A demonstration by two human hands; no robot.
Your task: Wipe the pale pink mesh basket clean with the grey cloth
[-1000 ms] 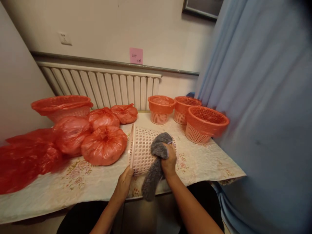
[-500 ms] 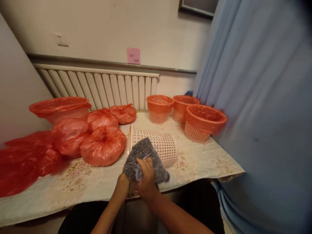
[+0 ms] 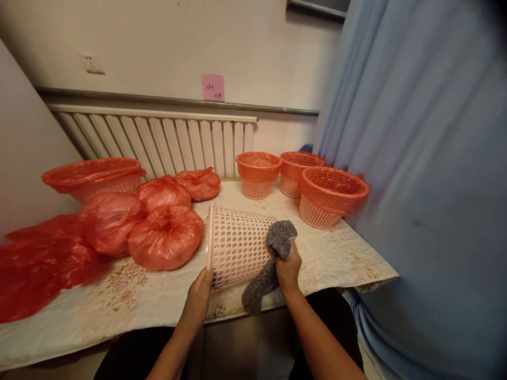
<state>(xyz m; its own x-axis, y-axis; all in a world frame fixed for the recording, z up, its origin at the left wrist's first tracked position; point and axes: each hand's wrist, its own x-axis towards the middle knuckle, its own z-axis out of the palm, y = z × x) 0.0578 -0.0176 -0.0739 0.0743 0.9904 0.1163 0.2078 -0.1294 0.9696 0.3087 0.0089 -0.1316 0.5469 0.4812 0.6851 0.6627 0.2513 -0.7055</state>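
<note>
Basket (image 3: pixel 240 248), pale pink and full of holes, lies on its side on the bench (image 3: pixel 332 264), between the two hands, its mouth toward the left grip and its base toward the right. From where I stand, the left grip (image 3: pixel 200 295) is clasped on the rim, thumb outside, fingers mostly hidden; the right grip (image 3: pixel 288 266) is bunched round a grey cloth (image 3: pixel 282 240) at the base end.

Wiping looks under way, I'd judge, but I can't tell which parts have been rubbed or how much remains. No plastic covers this basket, while three baskets (image 3: pixel 257 187) beyond the right grip and a wider basket (image 3: pixel 95 182) far past the left grip wear red bags over their rims.

Red bundles (image 3: pixel 166 240) sit close by the rim, beyond and left of the left grip, so that side looks tight. The bench's front edge runs just below both grips, forearms crossing it, and the cloth's tail droops near it. More room shows right of the right grip, where the flowered cover stretches to a corner by the blue curtain (image 3: pixel 428 211).
</note>
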